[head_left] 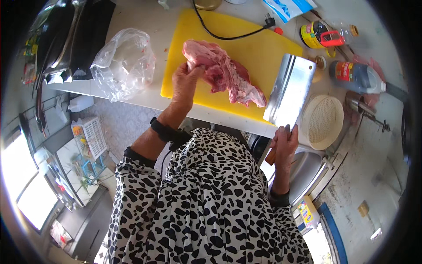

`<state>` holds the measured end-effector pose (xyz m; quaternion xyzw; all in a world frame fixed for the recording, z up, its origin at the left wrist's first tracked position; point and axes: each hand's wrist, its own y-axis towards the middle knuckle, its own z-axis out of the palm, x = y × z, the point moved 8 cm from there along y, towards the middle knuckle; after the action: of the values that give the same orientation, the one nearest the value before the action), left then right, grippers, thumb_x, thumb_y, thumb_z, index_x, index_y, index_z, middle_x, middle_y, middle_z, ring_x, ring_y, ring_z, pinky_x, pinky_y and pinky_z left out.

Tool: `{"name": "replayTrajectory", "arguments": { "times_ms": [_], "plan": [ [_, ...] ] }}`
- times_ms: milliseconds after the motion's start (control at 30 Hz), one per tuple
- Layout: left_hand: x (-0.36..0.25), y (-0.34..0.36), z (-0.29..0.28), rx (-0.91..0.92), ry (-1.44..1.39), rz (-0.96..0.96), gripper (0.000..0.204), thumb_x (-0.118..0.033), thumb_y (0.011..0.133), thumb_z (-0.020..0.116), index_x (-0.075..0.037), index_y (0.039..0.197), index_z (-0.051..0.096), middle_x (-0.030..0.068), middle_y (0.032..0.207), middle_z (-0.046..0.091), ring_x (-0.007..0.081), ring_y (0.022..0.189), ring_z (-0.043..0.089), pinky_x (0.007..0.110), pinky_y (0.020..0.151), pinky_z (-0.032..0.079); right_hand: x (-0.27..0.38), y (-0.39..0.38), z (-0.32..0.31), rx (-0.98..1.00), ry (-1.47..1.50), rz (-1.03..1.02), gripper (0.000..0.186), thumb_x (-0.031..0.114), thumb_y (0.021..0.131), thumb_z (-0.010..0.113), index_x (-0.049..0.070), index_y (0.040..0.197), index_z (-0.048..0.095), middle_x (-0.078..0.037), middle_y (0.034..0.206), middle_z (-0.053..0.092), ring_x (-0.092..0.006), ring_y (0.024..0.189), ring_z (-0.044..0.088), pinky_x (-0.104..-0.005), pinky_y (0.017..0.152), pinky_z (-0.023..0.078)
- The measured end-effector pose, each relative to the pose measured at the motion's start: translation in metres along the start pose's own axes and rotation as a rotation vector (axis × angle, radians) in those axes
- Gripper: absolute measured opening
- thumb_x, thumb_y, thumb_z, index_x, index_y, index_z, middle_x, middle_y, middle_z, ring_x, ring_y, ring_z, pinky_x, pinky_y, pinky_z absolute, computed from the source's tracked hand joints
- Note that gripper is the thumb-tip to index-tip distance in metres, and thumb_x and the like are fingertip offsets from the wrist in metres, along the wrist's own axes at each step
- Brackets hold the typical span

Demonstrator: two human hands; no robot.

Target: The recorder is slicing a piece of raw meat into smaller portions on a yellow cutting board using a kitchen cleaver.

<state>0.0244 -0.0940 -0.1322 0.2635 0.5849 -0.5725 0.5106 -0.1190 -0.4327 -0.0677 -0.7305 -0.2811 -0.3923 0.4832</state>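
Observation:
A long piece of raw pink meat point(226, 72) with pale fat lies diagonally on the yellow cutting board point(274, 48). My left hand point(183, 83) is closed on the meat’s left end, fingers pinching its edge. My right hand point(283, 145) grips the wooden handle of a wide steel cleaver point(286, 90), whose blade is raised over the board’s right side, beside the meat’s lower end. A crumpled clear plastic bag point(123, 64) sits on the counter left of the board.
A black cable with a plug point(269, 21) crosses the board’s back. Bottles point(354, 79), a white perforated basket point(321, 119) and a steel sink point(303, 169) are at the right. A black object point(79, 35) stands far left on the counter; a white crate point(90, 136) is below.

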Motion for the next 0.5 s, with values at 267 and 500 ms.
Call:
{"name": "replayTrajectory", "arguments": {
  "times_ms": [267, 500],
  "plan": [
    [-0.042, -0.003, 0.023, 0.164, -0.004, -0.011, 0.025, -0.013, 0.09, 0.07, 0.001, 0.11, 0.067, 0.0021, 0.098, 0.07, 0.0094, 0.089, 0.062, 0.025, 0.081, 0.05, 0.002, -0.001, -0.004, -0.056, 0.018, -0.021, 0.014, 0.013, 0.101, 0.059, 0.004, 0.109, 0.053, 0.002, 0.063, 0.049, -0.0039, 0.051, 0.045, -0.0213, 0.046, 0.039],
    [-0.079, -0.02, 0.056, 0.189, 0.466, 0.359, 0.02, -0.005, 0.085, 0.07, -0.003, 0.104, 0.068, 0.0034, 0.092, 0.069, 0.0169, 0.088, 0.065, 0.029, 0.088, 0.049, 0.002, -0.011, -0.013, -0.078, 0.032, -0.028, 0.011, 0.013, 0.101, 0.06, 0.004, 0.104, 0.054, 0.002, 0.061, 0.049, -0.0046, 0.05, 0.044, -0.0223, 0.046, 0.038]
  ]
}}
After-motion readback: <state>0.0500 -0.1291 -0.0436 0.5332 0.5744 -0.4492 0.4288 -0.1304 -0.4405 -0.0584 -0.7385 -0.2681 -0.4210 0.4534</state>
